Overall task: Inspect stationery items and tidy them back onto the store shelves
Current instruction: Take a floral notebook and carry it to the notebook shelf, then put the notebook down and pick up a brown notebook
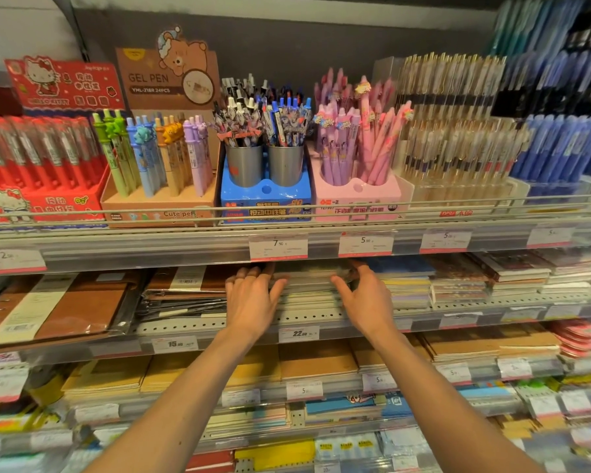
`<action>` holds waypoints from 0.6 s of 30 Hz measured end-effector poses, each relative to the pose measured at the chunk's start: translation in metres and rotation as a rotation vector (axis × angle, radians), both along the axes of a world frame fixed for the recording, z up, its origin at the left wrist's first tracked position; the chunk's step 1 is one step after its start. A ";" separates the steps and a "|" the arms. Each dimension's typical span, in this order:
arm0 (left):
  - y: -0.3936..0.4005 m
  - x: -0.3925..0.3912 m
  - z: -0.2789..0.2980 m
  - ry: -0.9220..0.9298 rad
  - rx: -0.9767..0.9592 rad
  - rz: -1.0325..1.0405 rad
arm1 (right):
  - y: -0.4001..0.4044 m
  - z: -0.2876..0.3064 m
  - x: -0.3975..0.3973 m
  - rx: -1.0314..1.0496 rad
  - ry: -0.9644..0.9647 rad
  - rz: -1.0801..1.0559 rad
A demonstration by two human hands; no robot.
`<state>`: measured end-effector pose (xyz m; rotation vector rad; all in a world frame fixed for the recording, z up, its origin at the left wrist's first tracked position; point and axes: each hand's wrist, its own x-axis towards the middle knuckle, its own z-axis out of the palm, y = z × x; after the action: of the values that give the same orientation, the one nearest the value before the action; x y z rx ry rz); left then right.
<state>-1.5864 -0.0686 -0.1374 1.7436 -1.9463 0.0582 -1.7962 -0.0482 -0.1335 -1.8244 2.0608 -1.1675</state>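
Both my hands reach into the second shelf (pixel 307 318) from the top. A stack of wrapped notebooks (pixel 309 285) lies there between them. My left hand (pixel 253 298) lies against the stack's left side, fingers stretched toward the back and thumb on the stack's front. My right hand (pixel 365 295) holds the stack's right side, thumb across its front and fingers reaching behind. The far ends of my fingers are hidden in the shade under the upper shelf.
Pen displays fill the top shelf: red boxes (pixel 41 165), animal-topped gel pens (pixel 157 158), two steel cups in a blue stand (pixel 265 165), pink pens (pixel 355 148). Brown leather notebooks (pixel 65 308) lie left of my hands, coloured notebook stacks (pixel 458 281) right. Lower shelves hold more notebooks.
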 end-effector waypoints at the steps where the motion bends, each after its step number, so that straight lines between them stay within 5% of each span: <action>1: -0.001 -0.001 -0.001 0.005 -0.009 0.005 | -0.001 0.000 0.001 -0.002 -0.005 -0.004; 18: 0.010 -0.011 -0.012 -0.045 -0.151 0.042 | 0.002 -0.005 0.004 -0.033 0.038 -0.023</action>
<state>-1.5975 -0.0587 -0.1494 1.6967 -1.8851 0.2552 -1.7918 -0.0459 -0.1389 -1.8566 2.1001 -1.1883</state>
